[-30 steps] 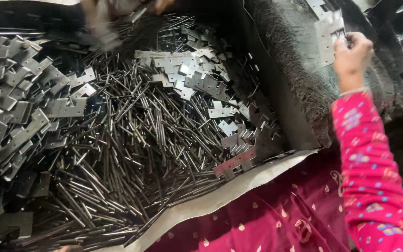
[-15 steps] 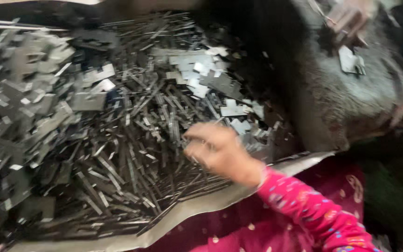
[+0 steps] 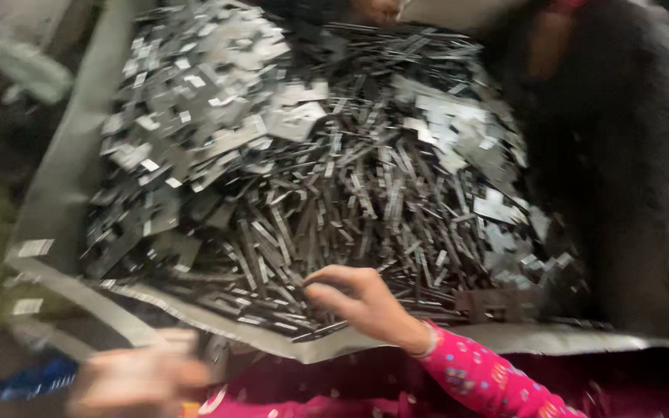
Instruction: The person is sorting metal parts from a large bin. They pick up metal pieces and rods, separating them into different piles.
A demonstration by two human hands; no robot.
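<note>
at the far left the grey sheet [image 3: 56,178] turns up as an edge, and it carries the whole heap. our left hand [image 3: 137,379] sits low at the near edge of that sheet, badly blurred; we cannot tell whether its grip is open or closed, or whether it holds anything. something blue [image 3: 29,379] lies just left of it, too smeared to name.

above, the flat plates [image 3: 195,116] pile up on the left and far side of the heap. to their right and nearer us lie the pins [image 3: 334,209], thin dark metal rods, most with their long axis running from near to far, some fanned aslant.

our right hand [image 3: 361,298], in a pink sleeve [image 3: 482,379], rests on the near edge of the pins. its fingers point left and curl in toward the thumb, a half-closed grip; it may pinch a pin or two, but the blur hides that. the pins lie directly under and just beyond the fingertips, so this hand is much the nearer one, and the rods run across the line of the fingers.

more plates [image 3: 505,209] scatter to the right, against a dark furry cloth [image 3: 629,193].
</note>
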